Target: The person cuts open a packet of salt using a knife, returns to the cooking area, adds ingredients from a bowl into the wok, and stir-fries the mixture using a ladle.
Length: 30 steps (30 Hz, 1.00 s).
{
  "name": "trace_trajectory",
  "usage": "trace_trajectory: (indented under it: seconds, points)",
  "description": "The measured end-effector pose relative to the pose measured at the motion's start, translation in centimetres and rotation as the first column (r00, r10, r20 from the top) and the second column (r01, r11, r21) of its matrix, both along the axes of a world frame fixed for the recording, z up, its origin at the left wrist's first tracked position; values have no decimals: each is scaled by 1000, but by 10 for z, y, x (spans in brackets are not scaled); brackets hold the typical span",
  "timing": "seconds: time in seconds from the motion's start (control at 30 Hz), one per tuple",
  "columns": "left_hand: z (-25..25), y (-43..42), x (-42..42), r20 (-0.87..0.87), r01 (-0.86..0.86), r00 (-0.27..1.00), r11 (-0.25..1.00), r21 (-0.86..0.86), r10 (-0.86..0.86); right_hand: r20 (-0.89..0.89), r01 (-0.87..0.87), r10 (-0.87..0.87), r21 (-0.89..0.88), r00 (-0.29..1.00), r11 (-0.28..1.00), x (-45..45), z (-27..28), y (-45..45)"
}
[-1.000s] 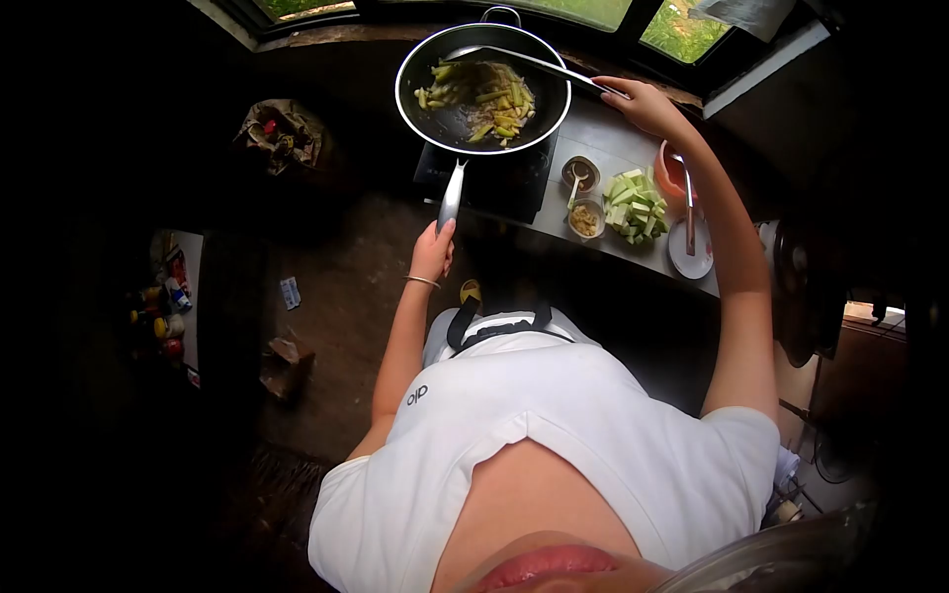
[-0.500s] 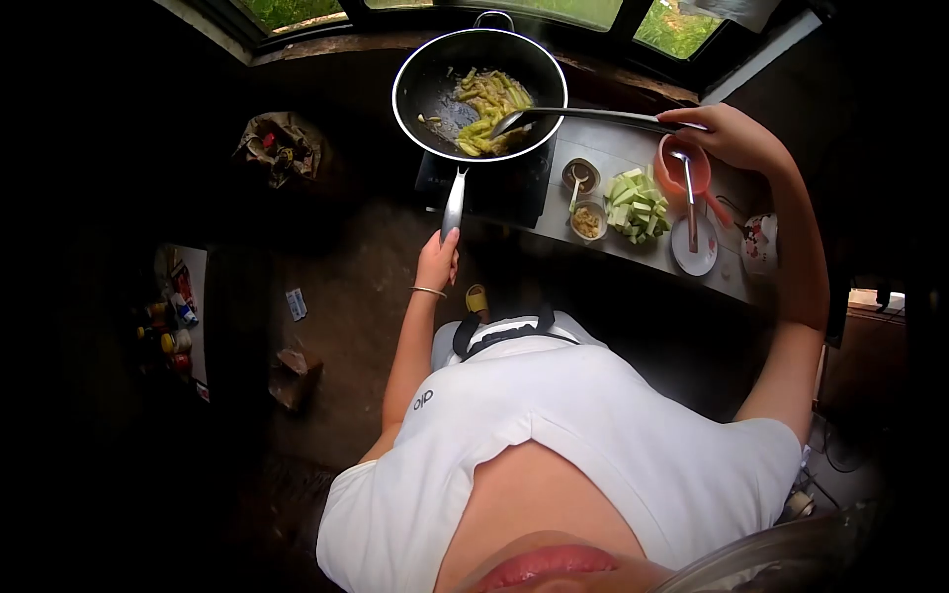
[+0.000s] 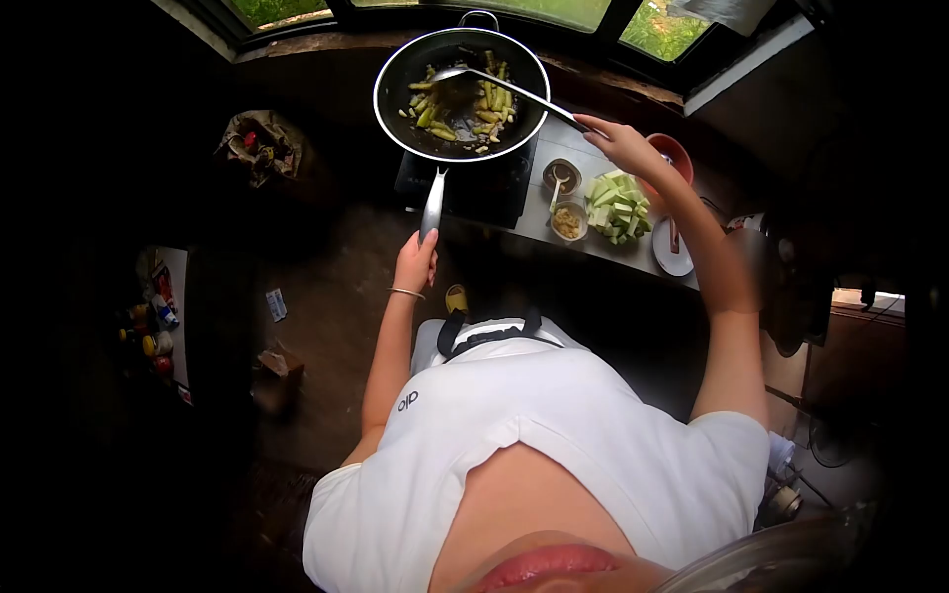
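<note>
Two grips: left hand point(image 3: 415, 262) round wok handle point(image 3: 433, 210), right hand point(image 3: 629, 151) round spatula point(image 3: 522, 93); spill risk for vegetable strips point(image 3: 442, 132) from hard flick.

Head view, from above the wearer's own face – steeply down and forward.
The single wide, curved view looks over the mouth point(image 3: 549, 565) and white shirt point(image 3: 534, 395), both very near and along the bottom edge and lower middle, out to the wok point(image 3: 420, 61) and counter point(image 3: 537, 219), farther off, with the window point(image 3: 539, 12) cut by the top edge – and the floor point(image 3: 331, 331) seen from above at left.
</note>
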<state>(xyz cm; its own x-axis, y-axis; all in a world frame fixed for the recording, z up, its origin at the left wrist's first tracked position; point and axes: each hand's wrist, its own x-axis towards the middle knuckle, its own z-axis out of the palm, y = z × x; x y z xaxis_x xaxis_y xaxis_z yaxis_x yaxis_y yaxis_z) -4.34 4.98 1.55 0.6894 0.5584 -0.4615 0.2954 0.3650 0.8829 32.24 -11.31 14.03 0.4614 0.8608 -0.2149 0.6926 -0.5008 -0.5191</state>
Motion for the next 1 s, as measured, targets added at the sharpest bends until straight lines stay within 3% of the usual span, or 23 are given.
trace_trajectory:
  seconds: [0.03,0.1,0.17,0.23,0.27,0.37,0.4,0.43,0.63,0.77,0.83,0.9,0.97,1.0]
  points:
    - [0,0,0,-2,-3,1000,1000,5,3,-21,-27,27,-42,999,999,-5,7,-7]
    - [1,-1,-1,4,-15,1000,1000,10,15,-25,-75,76,52,997,996,-8,37,-30]
    - [1,-1,-2,5,1,1000,1000,0,-1,-90,3,-18,-156,996,988,-16,98,-41]
    - [2,-1,-1,10,-8,1000,1000,-1,8,-94,-49,27,-240,995,970,6,110,-57]
    - [2,-1,0,12,-7,1000,1000,-3,7,-134,-84,59,-192,989,978,7,116,-60]
    - [-3,-1,-1,1,-14,1000,1000,15,14,-116,-123,99,-224,988,967,-18,113,-35]
    - [-2,-1,-1,3,-10,1000,1000,14,10,-129,-71,41,-242,991,968,-33,111,-22]
    - [1,-1,-1,4,-8,1000,1000,7,8,-58,-124,120,-60,991,991,-16,64,-23]
    - [1,0,-1,17,-9,1000,1000,1,9,96,-16,-1,176,995,984,18,22,-6]
    - [-2,0,-1,16,-4,1000,1000,14,4,164,15,-18,20,986,1000,-7,16,15]
    - [-2,0,-2,14,-2,1000,1000,15,2,191,-99,103,-31,976,995,-11,-2,9]
    - [-1,0,-2,19,-5,1000,1000,19,5,186,-114,133,-112,973,987,-29,24,-7]
    - [-1,-1,-2,17,-8,1000,1000,11,8,183,-82,118,-193,976,978,-50,85,-24]
    - [0,-1,-1,23,-20,1000,1000,8,20,207,-65,98,-162,973,985,-49,95,-37]
